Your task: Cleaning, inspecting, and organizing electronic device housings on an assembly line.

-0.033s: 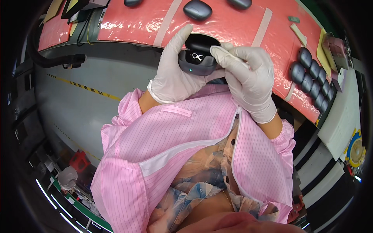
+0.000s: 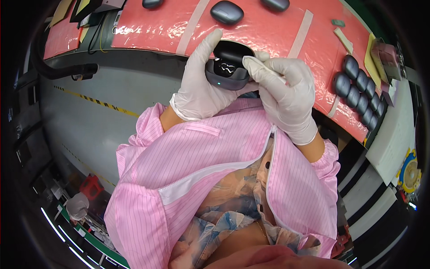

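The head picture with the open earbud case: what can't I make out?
Head view:
- open earbud case: underside, facing away
- left hand: some fingers, behind the case
- right hand: anything pinched, covered by its own gloved fingertips
- dark-grey closed case, upper left: far part, cut off by upper edge

Open case [image 2: 227,84]: right rim partly covered, we note, by the right hand [image 2: 288,87].
Case interior [image 2: 225,68]: glossy shapes, too small for us to identify.
Left hand [image 2: 200,85]: fingers largely hidden behind the case.
Right fingertips [image 2: 250,63]: we cannot tell whether they pinch anything.
Upper closed cases [image 2: 275,4]: two, cut by the top edge.
Tabletop [image 2: 264,40]: far side beyond our view.
Lower-left clutter [image 2: 92,226]: blurred.
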Motion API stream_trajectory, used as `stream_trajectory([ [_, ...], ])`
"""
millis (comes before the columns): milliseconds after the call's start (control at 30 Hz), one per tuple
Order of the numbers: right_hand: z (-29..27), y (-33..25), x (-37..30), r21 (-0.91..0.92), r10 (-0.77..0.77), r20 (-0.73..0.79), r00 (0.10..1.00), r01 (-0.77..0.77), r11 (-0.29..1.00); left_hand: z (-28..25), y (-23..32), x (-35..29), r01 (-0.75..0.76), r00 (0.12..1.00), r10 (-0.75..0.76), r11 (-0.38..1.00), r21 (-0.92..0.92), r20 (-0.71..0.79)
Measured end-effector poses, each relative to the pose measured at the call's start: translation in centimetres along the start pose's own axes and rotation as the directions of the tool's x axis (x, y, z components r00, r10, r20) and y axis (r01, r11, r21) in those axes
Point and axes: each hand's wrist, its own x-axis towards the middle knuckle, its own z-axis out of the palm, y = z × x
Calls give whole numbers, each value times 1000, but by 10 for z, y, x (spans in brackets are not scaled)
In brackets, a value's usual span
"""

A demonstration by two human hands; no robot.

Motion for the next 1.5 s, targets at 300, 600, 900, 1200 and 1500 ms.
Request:
stream_trajectory([
  [300, -6, -3, -6, 85, -63, 22, 998, 61, 995, 9, -6, 21, -112, 955, 193, 938, 329, -225],
  [600, -19, 3, -8, 58, 20, 65, 998, -24, 998, 8, -7, 26, 42, 984, -7, 980, 194, -178],
  [900, -53, 39, -37, 138, 413, -122, 903, -396, 908, 10, -13, 38, 139, 985, -124, 981, 135, -119],
  [1200, -111, 131, -8, -357, 654, -48, 755, -624, 695, -16, -16, 42, 137, 991, -136, 978, 155, -15],
  [1500, -80, 124, 16, -180, 460, 66, 885, -443, 878, -18, -25, 37, 98, 978, -73, 988, 120, -193],
])
